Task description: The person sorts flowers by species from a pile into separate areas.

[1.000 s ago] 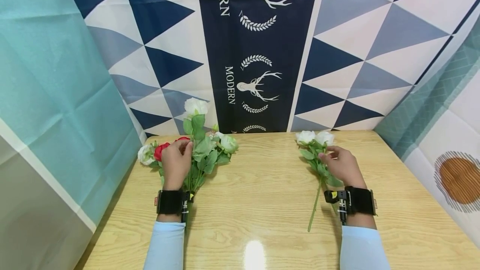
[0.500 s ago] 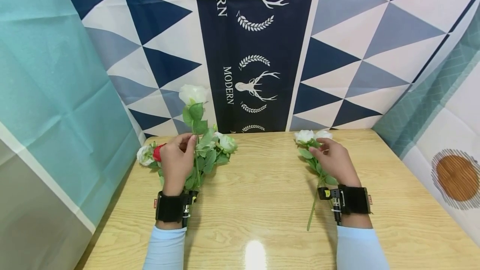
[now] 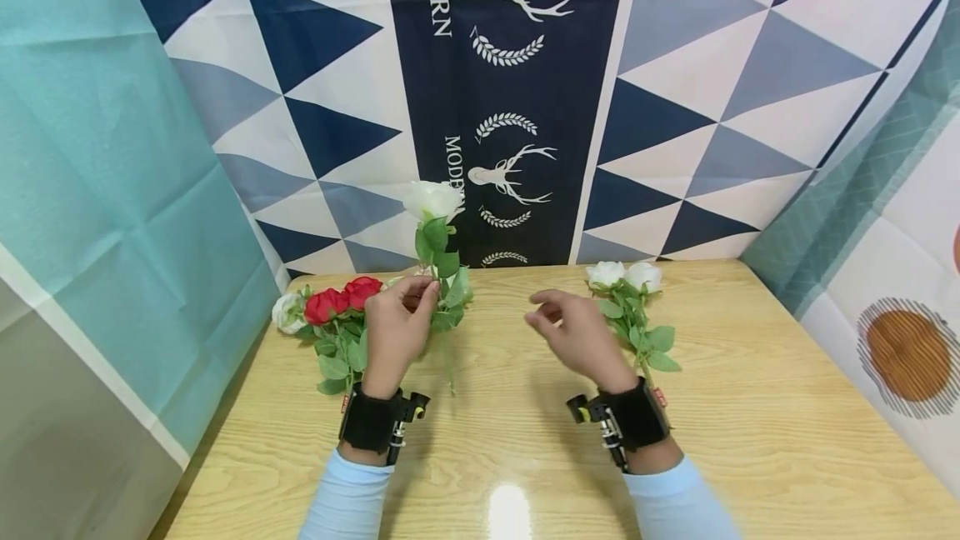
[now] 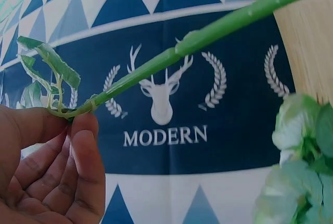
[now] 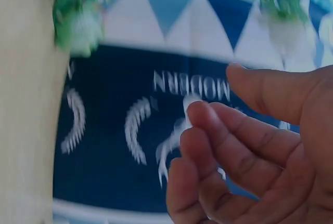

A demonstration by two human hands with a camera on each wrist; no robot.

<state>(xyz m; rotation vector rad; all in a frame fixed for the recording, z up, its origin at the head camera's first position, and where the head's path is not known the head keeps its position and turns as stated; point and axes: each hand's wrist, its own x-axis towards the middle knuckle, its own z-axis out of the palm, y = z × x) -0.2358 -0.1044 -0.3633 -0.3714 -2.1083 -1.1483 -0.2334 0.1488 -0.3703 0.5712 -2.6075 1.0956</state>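
Observation:
My left hand (image 3: 401,319) pinches the stem of a white rose (image 3: 433,202) between thumb and fingertips. The bloom stands upright above the hand, with green leaves just under it. In the left wrist view the bare green stem (image 4: 177,52) runs from the pinch up to the right; the bloom is out of that view. My right hand (image 3: 581,332) hangs over the middle right of the table, holding nothing. Its fingers are loosely bent, with a gap between thumb and fingertips in the right wrist view. Behind it lie two white roses (image 3: 624,276) with leafy stems.
Red roses (image 3: 345,298) and a pale white-green flower (image 3: 288,312) lie at the table's left. More greenery (image 3: 452,307) is partly hidden behind the left hand. Patterned cloth (image 3: 517,107) hangs behind the wooden table (image 3: 510,423), with more cloth at both sides.
The left hand has lifted the white rose off the bunch and moved right with it, uncovering the red roses. The right hand has left the two white roses and moved left.

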